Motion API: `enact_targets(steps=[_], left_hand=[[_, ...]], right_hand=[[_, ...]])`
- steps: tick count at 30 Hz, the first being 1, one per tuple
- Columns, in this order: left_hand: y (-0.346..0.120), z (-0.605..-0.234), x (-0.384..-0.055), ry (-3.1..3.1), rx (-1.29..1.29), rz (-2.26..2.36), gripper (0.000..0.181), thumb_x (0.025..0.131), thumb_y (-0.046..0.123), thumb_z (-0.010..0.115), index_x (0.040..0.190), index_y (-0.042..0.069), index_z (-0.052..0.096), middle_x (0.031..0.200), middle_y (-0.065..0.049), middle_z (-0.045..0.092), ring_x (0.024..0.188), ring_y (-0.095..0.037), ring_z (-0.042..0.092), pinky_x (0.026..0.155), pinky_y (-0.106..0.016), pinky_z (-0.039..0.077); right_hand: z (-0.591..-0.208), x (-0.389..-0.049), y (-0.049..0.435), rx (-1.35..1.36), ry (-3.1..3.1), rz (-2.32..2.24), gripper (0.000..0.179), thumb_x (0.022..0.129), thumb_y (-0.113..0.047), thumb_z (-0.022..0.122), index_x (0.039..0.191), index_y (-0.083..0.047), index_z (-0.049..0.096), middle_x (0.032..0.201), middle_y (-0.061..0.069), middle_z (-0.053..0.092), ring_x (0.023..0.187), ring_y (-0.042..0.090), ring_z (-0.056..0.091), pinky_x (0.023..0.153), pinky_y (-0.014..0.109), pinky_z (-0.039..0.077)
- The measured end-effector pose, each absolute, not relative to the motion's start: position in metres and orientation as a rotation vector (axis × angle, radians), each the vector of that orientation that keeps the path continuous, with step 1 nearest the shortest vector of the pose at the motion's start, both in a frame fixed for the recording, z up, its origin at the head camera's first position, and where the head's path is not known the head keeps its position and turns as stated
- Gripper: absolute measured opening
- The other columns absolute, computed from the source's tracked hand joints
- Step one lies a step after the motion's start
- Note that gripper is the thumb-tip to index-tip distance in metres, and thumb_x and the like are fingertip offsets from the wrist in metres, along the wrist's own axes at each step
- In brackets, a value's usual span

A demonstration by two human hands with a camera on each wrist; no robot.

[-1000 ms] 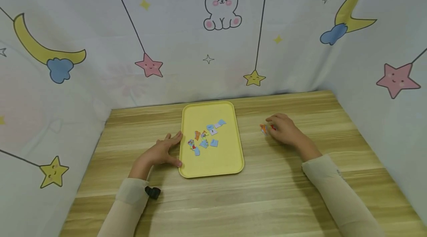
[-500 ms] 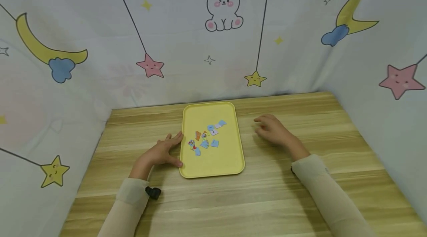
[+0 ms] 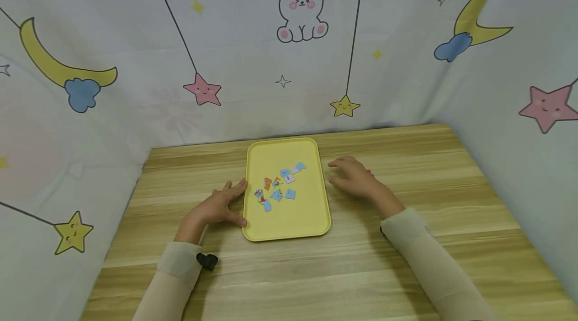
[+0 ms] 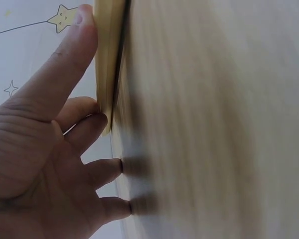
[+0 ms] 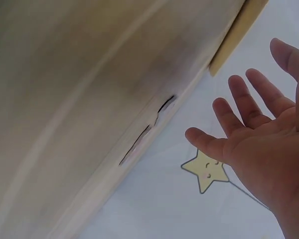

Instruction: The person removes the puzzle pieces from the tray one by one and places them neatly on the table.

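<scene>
A yellow tray (image 3: pixel 311 210) lies on the table with several small flat printed pieces (image 3: pixel 290 194) on it, mostly light blue, some orange or multicoloured. My left hand (image 3: pixel 218 204) touches the tray's left rim with thumb and fingertips, fingers spread; in the left wrist view the thumb lies along the tray edge (image 4: pixel 107 59). My right hand (image 3: pixel 354 178) hovers just right of the tray. The right wrist view shows its fingers (image 5: pixel 251 107) spread, holding nothing. Beneath it, two thin flat pieces (image 5: pixel 135 144) lie on the table; one red-and-blue piece (image 3: pixel 371 172) shows behind the hand.
The wood-grain table (image 3: pixel 289 281) carries the tray near its back edge. A white cloth (image 3: pixel 244 50) printed with stars, moons and a rabbit surrounds the table at the back and sides. A small black device (image 3: pixel 207 261) sits at the left cuff.
My right hand has moved left from the loose pieces on the table toward the tray's right rim. My left hand and the pieces on the tray have stayed in place.
</scene>
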State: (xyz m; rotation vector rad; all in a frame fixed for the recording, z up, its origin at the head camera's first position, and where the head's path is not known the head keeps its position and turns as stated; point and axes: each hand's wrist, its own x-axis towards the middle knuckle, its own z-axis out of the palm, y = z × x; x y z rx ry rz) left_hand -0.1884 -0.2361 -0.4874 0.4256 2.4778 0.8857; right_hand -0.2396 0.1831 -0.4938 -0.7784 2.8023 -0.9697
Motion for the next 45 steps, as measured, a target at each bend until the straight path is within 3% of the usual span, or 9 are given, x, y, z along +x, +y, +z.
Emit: enact_targets(steps=[31, 45], left_hand=[[-0.237, -0.489, -0.190, 2.482, 0.469, 0.905, 0.116, 0.066, 0.041, 0.089, 0.158, 0.013, 0.022, 0.164, -0.005, 0.014, 0.148, -0.043, -0.006, 0.109, -0.073, -0.007], [-0.237, -0.490, -0.192, 2.489, 0.471, 0.890, 0.116, 0.066, 0.041, 0.089, 0.158, 0.013, 0.022, 0.164, -0.006, 0.015, 0.148, -0.045, -0.006, 0.109, -0.073, -0.006]], right_hand=[[-0.493, -0.233, 0.109, -1.078, 2.713, -0.862, 0.039, 0.091, -0.023, 0.068, 0.122, -0.001, 0.066, 0.119, 0.009, 0.065, 0.115, 0.027, 0.056, 0.103, 0.046, 0.038], [-0.494, -0.229, 0.084, -1.140, 2.687, -0.735, 0.037, 0.093, -0.026, 0.067, 0.124, -0.006, 0.067, 0.123, 0.005, 0.066, 0.120, 0.023, 0.054, 0.108, 0.049, 0.034]])
